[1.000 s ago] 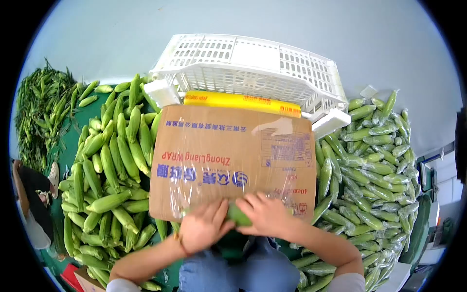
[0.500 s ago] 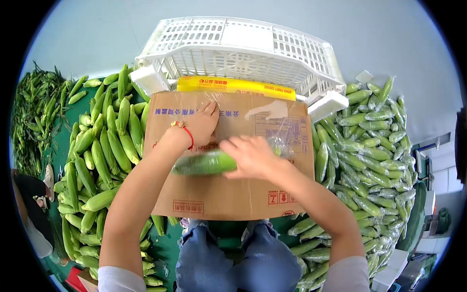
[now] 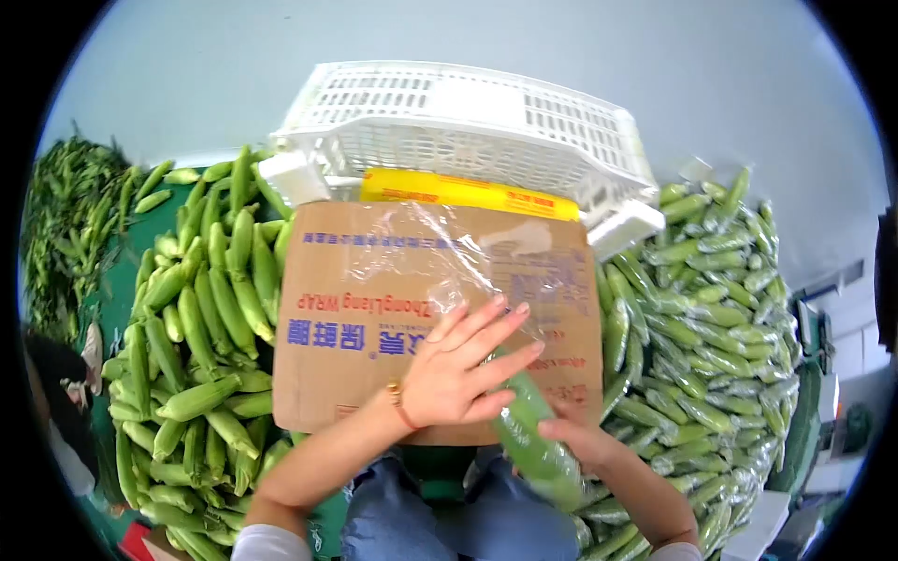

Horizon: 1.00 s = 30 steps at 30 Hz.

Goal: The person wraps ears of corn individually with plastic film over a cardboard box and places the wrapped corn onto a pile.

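A wrapped green corn cob (image 3: 538,435) is tilted at the near right edge of the cardboard box (image 3: 337,271). My right hand (image 3: 585,438) grips it from the right side, its fingers partly hidden. Over the box's near part, my left hand (image 3: 463,374) has its fingers spread and holds nothing; its fingertips are close to the upper end of the cob. Clear film (image 3: 412,238) lies wrinkled over the box's far part, beside the yellow film roll (image 3: 468,192).
Unwrapped corn (image 3: 201,309) is heaped at the left, with loose husked greens (image 3: 70,234) beyond. Wrapped corn (image 3: 711,327) is piled at the right. A white plastic crate (image 3: 477,103) stands behind the box. Part of a person (image 3: 61,402) shows at the far left.
The cob has moved from the middle of the box to its near right edge and turned steeply. My left hand has come back toward me and spread; my right hand has moved right and nearer.
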Each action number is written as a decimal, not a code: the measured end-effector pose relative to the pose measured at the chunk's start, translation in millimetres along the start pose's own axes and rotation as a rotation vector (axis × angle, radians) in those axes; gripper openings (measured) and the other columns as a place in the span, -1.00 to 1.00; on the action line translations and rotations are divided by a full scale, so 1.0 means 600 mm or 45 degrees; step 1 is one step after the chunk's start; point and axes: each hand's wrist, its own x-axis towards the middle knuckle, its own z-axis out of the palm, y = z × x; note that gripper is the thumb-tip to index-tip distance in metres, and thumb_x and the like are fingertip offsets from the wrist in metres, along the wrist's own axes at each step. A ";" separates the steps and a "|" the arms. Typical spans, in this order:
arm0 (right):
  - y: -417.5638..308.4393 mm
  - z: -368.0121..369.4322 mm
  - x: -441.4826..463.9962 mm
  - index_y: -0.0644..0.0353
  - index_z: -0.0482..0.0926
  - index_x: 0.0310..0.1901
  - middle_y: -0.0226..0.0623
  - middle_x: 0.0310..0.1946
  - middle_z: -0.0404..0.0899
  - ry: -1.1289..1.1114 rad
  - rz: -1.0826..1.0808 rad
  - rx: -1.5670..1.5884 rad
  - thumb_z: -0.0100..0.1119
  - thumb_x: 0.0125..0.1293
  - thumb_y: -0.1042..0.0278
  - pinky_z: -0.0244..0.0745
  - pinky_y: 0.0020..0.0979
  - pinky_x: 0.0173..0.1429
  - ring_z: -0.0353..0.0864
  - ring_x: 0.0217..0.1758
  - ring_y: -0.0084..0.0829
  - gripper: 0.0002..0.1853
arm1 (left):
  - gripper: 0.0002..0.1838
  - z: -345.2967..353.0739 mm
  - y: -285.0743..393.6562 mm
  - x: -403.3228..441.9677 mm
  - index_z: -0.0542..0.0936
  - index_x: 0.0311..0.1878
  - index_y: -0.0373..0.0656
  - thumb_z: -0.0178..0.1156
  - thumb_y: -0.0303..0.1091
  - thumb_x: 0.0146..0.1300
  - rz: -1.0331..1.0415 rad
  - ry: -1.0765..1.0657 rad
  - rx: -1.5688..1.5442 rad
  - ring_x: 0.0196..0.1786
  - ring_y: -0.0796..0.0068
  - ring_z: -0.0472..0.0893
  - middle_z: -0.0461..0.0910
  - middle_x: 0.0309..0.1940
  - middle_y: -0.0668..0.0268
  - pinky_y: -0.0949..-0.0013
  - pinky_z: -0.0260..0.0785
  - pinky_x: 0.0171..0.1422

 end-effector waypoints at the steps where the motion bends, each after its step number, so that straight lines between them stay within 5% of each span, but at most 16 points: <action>1: -0.011 0.010 0.012 0.23 0.24 0.35 -0.01 -0.10 0.57 -0.298 0.111 0.134 0.03 0.31 -0.26 0.60 -0.32 -0.16 0.65 -0.19 -0.21 -0.21 | -0.33 0.002 -0.014 -0.003 0.46 0.34 0.06 0.18 -0.44 0.05 -0.047 0.190 -0.045 0.49 0.16 0.23 0.33 0.39 0.06 0.08 0.02 0.52; 3: -0.001 0.026 0.042 0.19 0.22 0.35 0.05 -0.23 0.57 -0.696 0.190 0.372 -0.27 0.30 -0.49 0.55 -0.40 -0.40 0.61 -0.43 -0.17 -0.11 | -0.27 -0.007 -0.030 0.001 0.28 0.44 0.09 0.18 -0.35 0.12 -0.421 0.584 -0.794 0.52 0.15 0.16 0.31 0.39 0.01 0.05 0.05 0.50; 5: 0.016 0.081 0.097 0.08 0.11 0.45 0.02 -0.34 0.52 -1.207 0.193 0.864 -0.19 0.29 -0.47 0.52 -0.35 -0.49 0.56 -0.49 -0.19 -0.11 | -0.22 -0.023 0.012 0.066 0.13 0.48 0.01 0.08 -0.52 0.14 -0.640 1.145 -1.980 0.28 0.26 0.43 0.48 0.17 0.05 0.14 0.36 0.27; 6: 0.020 0.099 0.111 0.03 0.06 0.49 0.00 -0.40 0.50 -1.449 0.182 1.114 -0.15 0.29 -0.46 0.50 -0.33 -0.54 0.54 -0.52 -0.20 -0.09 | -0.29 -0.026 0.003 0.054 0.16 0.44 0.00 0.08 -0.45 0.19 -0.628 0.982 -2.084 0.14 0.28 0.47 0.47 0.04 0.09 0.14 0.40 0.17; 8: 0.029 0.091 0.111 0.00 -0.02 0.52 0.04 -0.34 0.50 -1.189 0.169 0.871 -0.25 0.31 -0.50 0.47 -0.42 -0.57 0.54 -0.53 -0.28 -0.07 | -0.44 -0.032 -0.027 0.025 0.22 0.36 -0.03 0.08 -0.32 0.29 -0.570 0.651 -2.261 -0.15 0.32 0.54 0.45 -0.21 0.18 0.14 0.48 -0.04; 9: 0.031 0.077 0.113 0.05 -0.01 0.52 0.07 -0.28 0.53 -1.058 0.165 0.701 -0.30 0.31 -0.53 0.49 -0.40 -0.56 0.54 -0.54 -0.27 -0.05 | -0.63 -0.042 -0.014 0.028 0.29 0.22 -0.05 0.01 -0.32 0.38 -0.976 0.817 -1.896 -0.40 0.44 0.42 0.28 -0.39 0.34 0.20 0.46 -0.26; 10: 0.021 0.078 0.104 0.09 -0.01 0.51 0.10 -0.21 0.56 -0.918 0.156 0.545 -0.35 0.30 -0.56 0.50 -0.39 -0.55 0.54 -0.54 -0.27 -0.02 | -0.72 -0.030 -0.027 0.002 0.30 0.18 -0.07 -0.05 -0.29 0.46 -1.136 0.906 -1.780 -0.36 0.45 0.45 0.34 -0.35 0.31 0.25 0.47 -0.23; 15: -0.009 0.035 0.015 0.20 0.38 0.31 0.00 0.10 0.55 0.004 -0.662 -0.815 0.21 0.34 0.02 0.56 -0.49 -0.21 0.62 -0.02 -0.40 -0.38 | -0.68 0.006 -0.053 -0.144 0.43 0.09 -0.16 -0.12 -0.13 0.53 -1.237 0.820 -0.730 -0.35 0.49 0.57 0.47 -0.36 0.26 0.36 0.52 -0.29; 17: -0.044 0.027 -0.027 0.22 0.54 0.18 -0.09 0.01 0.63 0.230 -0.771 -1.070 0.30 0.29 0.14 0.55 -0.51 -0.06 0.60 0.04 -0.45 -0.51 | -0.60 -0.005 -0.004 -0.172 0.51 -0.09 -0.26 -0.10 -0.07 0.53 -1.600 0.636 -1.230 -0.49 0.50 0.56 0.51 -0.48 0.24 0.40 0.48 -0.44; 20: -0.093 0.022 -0.064 0.22 0.68 -0.13 -0.19 -0.29 0.72 0.451 -1.840 -1.443 0.29 0.29 0.18 0.55 -0.38 0.04 0.65 -0.14 -0.41 -0.72 | -0.44 -0.033 0.038 -0.154 0.57 -0.31 -0.31 -0.09 0.06 0.50 -1.982 0.048 -1.592 -0.69 0.52 0.49 0.51 -0.65 0.24 0.46 0.37 -0.64; 21: -0.102 0.033 -0.040 0.22 0.66 -0.20 -0.21 -0.37 0.71 0.253 -2.046 -0.976 0.28 0.29 0.21 0.56 -0.30 0.00 0.65 -0.24 -0.40 -0.77 | -0.39 -0.040 0.045 -0.146 0.57 -0.38 -0.31 -0.09 0.11 0.49 -2.075 -0.194 -1.629 -0.75 0.53 0.45 0.49 -0.70 0.25 0.47 0.32 -0.71; 24: -0.099 0.062 0.008 0.21 0.59 -0.35 -0.25 -0.54 0.67 -0.301 -2.091 0.065 0.26 0.30 0.29 0.58 -0.09 -0.12 0.60 -0.52 -0.37 -0.83 | -0.32 -0.037 0.076 -0.123 0.55 -0.32 -0.24 -0.20 0.25 0.46 -2.057 -0.844 -1.625 -0.78 0.56 0.39 0.43 -0.74 0.30 0.50 0.27 -0.74; 26: -0.097 0.049 -0.012 0.16 0.46 -0.32 -0.30 -0.62 0.58 -0.343 -1.837 0.063 0.20 0.34 0.32 0.59 -0.02 -0.15 0.54 -0.63 -0.36 -0.85 | -0.36 -0.021 0.070 -0.162 0.54 0.02 -0.23 -0.24 0.21 0.49 -1.898 -0.881 -1.670 -0.61 0.51 0.52 0.51 -0.57 0.31 0.44 0.42 -0.54; 28: -0.098 0.033 -0.030 0.06 0.26 -0.20 -0.41 -0.75 0.44 -0.155 -1.696 -0.046 0.10 0.41 0.34 0.60 0.02 -0.17 0.49 -0.71 -0.37 -0.81 | -0.39 -0.028 0.077 -0.135 0.30 0.33 -0.20 0.05 0.03 0.40 -0.977 -0.455 -1.193 -0.29 0.34 0.61 0.56 -0.17 0.16 0.31 0.49 -0.21; 29: -0.100 0.005 -0.020 0.11 0.28 -0.03 -0.28 -0.58 0.53 -0.204 -1.763 0.119 0.18 0.35 0.26 0.59 0.02 -0.12 0.57 -0.54 -0.27 -0.70 | -0.22 -0.038 0.077 -0.114 0.14 0.49 -0.18 0.22 -0.08 0.33 -0.571 -0.272 -0.734 -0.11 0.21 0.64 0.55 0.06 0.07 0.24 0.51 -0.02; 30: -0.095 -0.005 -0.015 0.12 0.30 0.08 -0.20 -0.44 0.57 -0.211 -1.724 0.307 0.22 0.31 0.22 0.58 0.02 -0.07 0.60 -0.39 -0.22 -0.59 | -0.19 -0.041 0.077 -0.093 0.13 0.49 -0.17 0.26 -0.10 0.29 -0.549 -0.331 -0.642 -0.12 0.15 0.64 0.55 0.07 0.03 0.23 0.51 -0.03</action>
